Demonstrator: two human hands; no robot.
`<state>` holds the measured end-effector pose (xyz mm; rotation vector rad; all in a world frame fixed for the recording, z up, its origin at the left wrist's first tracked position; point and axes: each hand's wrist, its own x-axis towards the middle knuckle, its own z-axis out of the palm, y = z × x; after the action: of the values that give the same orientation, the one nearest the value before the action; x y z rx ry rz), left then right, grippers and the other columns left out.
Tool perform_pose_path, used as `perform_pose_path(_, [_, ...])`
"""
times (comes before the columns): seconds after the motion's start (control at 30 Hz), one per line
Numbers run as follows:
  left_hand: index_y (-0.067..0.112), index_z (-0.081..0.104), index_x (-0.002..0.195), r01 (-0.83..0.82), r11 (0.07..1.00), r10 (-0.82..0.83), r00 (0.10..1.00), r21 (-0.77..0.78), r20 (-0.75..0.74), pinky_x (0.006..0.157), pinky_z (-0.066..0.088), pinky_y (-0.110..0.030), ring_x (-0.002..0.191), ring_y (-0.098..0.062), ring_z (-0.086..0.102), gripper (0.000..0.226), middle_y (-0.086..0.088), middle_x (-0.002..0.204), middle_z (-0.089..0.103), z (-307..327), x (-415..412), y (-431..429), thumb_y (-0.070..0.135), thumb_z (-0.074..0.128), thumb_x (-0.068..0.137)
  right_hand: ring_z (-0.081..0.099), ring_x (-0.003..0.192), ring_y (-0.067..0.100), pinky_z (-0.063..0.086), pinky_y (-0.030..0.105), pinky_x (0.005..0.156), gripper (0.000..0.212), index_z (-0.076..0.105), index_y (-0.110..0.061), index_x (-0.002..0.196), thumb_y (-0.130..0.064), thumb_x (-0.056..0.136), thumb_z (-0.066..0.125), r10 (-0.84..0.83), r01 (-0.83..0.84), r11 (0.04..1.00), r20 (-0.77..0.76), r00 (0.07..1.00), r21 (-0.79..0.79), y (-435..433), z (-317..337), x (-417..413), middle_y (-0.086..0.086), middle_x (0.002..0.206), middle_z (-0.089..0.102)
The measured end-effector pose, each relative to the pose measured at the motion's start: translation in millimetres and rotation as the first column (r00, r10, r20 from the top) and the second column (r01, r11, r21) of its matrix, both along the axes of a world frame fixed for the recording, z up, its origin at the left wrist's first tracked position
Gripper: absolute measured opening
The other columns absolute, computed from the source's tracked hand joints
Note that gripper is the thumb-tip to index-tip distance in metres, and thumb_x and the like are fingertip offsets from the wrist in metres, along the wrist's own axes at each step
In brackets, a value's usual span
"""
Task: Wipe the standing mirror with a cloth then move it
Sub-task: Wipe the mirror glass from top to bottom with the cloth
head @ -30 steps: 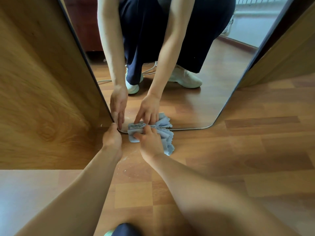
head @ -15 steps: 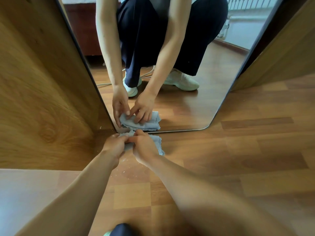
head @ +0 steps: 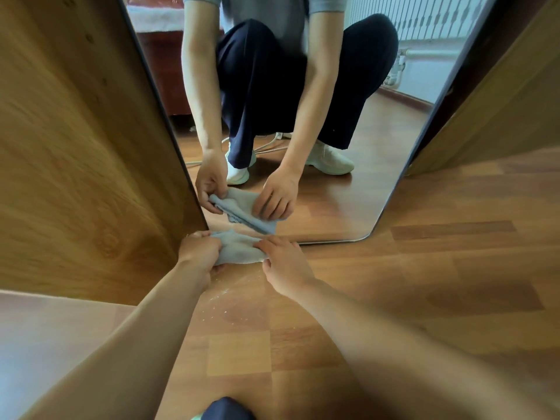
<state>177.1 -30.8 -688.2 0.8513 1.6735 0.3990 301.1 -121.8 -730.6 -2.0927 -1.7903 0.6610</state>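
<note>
The standing mirror (head: 348, 213) has a thin dark frame and stands on the wood floor, its rounded bottom corners touching the boards. It reflects a crouching person. A light blue cloth (head: 238, 248) is bunched low over the floor, just in front of the mirror's lower left corner. My left hand (head: 198, 253) grips the cloth's left end with curled fingers. My right hand (head: 283, 262) pinches its right end. The cloth's underside is hidden.
A wooden cabinet panel (head: 75, 162) rises close on the left, right beside the mirror's edge. Another wooden panel (head: 500, 101) stands behind the mirror on the right. White specks (head: 230, 301) dot the floor under my hands. My knee (head: 225, 410) shows at the bottom.
My left hand left the mirror's corner and took hold of the cloth. Both hands gathered the cloth from the mirror's bottom edge and now hold it bunched between them.
</note>
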Motion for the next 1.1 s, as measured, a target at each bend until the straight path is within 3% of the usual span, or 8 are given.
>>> perform_pose_path(0.13, [0.019,0.051,0.118,0.228,0.957,-0.190,0.960,0.179,-0.205,0.089,0.053,-0.041,0.103,-0.025,0.052,0.033,-0.007,0.120,0.048,20,3,1,0.001,0.046,0.090,0.057,0.096,0.031,0.048,0.036,0.070,0.026,0.063,-0.016,0.107,-0.011,0.087,0.047,0.038,-0.038,0.998,0.006,0.999,-0.049,14,30,11,0.007,0.106,0.063])
perform_pose_path(0.23, [0.018,0.056,0.119,0.528,0.781,-0.452,0.847,0.333,-0.281,0.084,0.048,-0.024,0.105,-0.016,0.044,0.029,-0.002,0.128,0.038,42,1,0,0.013,0.055,0.091,0.057,0.082,0.032,0.049,0.038,0.065,0.018,0.062,-0.021,0.087,-0.010,0.083,0.048,0.081,-0.078,0.995,0.035,0.996,-0.066,23,49,21,0.009,0.089,0.064])
perform_pose_path(0.33, [0.021,0.058,0.114,0.780,0.547,-0.680,0.626,0.304,-0.381,0.087,0.040,-0.019,0.102,-0.011,0.046,0.033,0.005,0.120,0.040,66,0,-1,0.019,0.069,0.083,0.057,0.075,0.032,0.046,0.036,0.057,0.017,0.050,-0.023,0.072,-0.008,0.078,0.049,0.122,-0.110,0.984,0.081,0.989,-0.142,32,75,37,0.007,0.075,0.059])
perform_pose_path(0.5, [0.013,0.065,0.109,0.858,0.392,-0.600,0.512,0.332,-0.615,0.087,0.044,-0.031,0.098,-0.021,0.051,0.024,-0.003,0.111,0.058,99,12,-1,0.008,0.052,0.089,0.040,0.061,0.028,0.023,0.031,0.050,0.018,0.041,-0.009,0.065,0.000,0.077,0.051,0.217,-0.181,0.946,0.113,0.970,-0.268,41,136,61,0.008,0.061,0.041])
perform_pose_path(0.67, [0.016,0.064,0.102,0.854,0.390,-0.538,0.514,0.343,-0.668,0.072,0.049,-0.032,0.086,-0.023,0.057,0.025,-0.006,0.097,0.063,138,21,1,0.006,0.048,0.086,0.035,0.057,0.021,0.027,0.033,0.051,0.029,0.035,-0.013,0.057,-0.005,0.078,0.053,0.256,-0.215,0.944,0.146,0.956,-0.251,46,187,71,0.003,0.056,0.035])
perform_pose_path(0.8, [0.020,0.061,0.092,0.844,0.367,-0.486,0.533,0.392,-0.692,0.052,0.036,-0.025,0.072,-0.019,0.056,0.019,-0.002,0.082,0.062,175,23,2,0.007,0.047,0.086,0.039,0.056,0.019,0.032,0.033,0.053,0.024,0.043,-0.012,0.059,-0.009,0.078,0.056,0.286,-0.251,0.946,0.165,0.944,-0.205,50,225,77,0.001,0.054,0.039])
perform_pose_path(1.0, [0.018,0.058,0.078,0.799,0.405,-0.418,0.594,0.445,-0.687,0.049,0.030,-0.028,0.067,-0.021,0.053,0.016,0.000,0.068,0.056,255,24,6,0.006,0.047,0.082,0.035,0.053,0.014,0.028,0.029,0.050,0.031,0.037,-0.017,0.056,-0.010,0.080,0.055,0.302,-0.277,0.950,0.196,0.933,-0.146,56,312,81,-0.002,0.053,0.038])
perform_pose_path(1.1, [0.015,0.057,0.079,0.788,0.427,-0.398,0.604,0.443,-0.691,0.048,0.031,-0.027,0.066,-0.020,0.053,0.014,-0.002,0.072,0.056,308,25,8,0.004,0.048,0.083,0.037,0.052,0.015,0.027,0.028,0.049,0.023,0.046,-0.014,0.060,-0.011,0.081,0.054,0.315,-0.289,0.945,0.189,0.930,-0.151,60,366,79,-0.001,0.054,0.042])
